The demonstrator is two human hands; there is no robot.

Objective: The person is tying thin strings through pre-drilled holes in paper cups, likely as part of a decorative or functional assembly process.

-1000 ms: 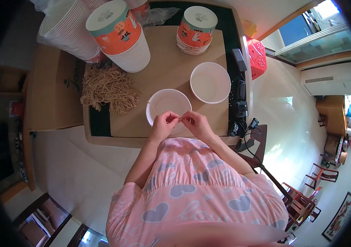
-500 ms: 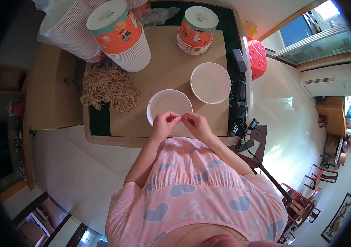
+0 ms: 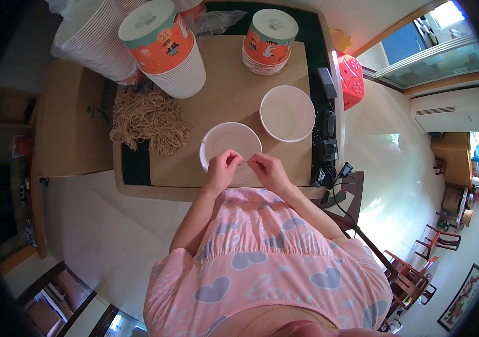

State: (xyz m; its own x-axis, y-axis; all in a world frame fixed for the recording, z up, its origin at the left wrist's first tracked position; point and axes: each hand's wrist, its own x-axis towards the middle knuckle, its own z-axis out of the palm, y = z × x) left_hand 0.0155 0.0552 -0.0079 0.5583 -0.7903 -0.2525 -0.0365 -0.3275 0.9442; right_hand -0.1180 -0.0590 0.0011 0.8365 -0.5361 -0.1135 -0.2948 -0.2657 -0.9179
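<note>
Close in front of me a white paper bucket (image 3: 230,130) stands upright with its mouth up. Over its near rim my left hand (image 3: 222,170) is closed in a pinch, thumb against finger. My right hand (image 3: 270,171) pinches in the same way just beside it. A short piece of thin, pale cord (image 3: 244,162) shows between the two fingertips. A bit of similar cord sticks up at the bucket's left rim; whether it is the same piece I cannot tell. A second white bucket (image 3: 288,96) stands to the right, mouth up, touched by neither hand.
A heap of brown twine pieces (image 3: 150,122) lies left. Behind it leans a tall stack of orange-printed buckets (image 3: 177,67); a shorter stack (image 3: 270,38) stands at the back. Black adapters and cables (image 3: 328,148) line the right edge. A cardboard box (image 3: 76,129) stands left.
My fingertips have drawn slightly apart, my left hand shifting a little up and left, so more cord shows between them. The near bucket has moved very slightly left.
</note>
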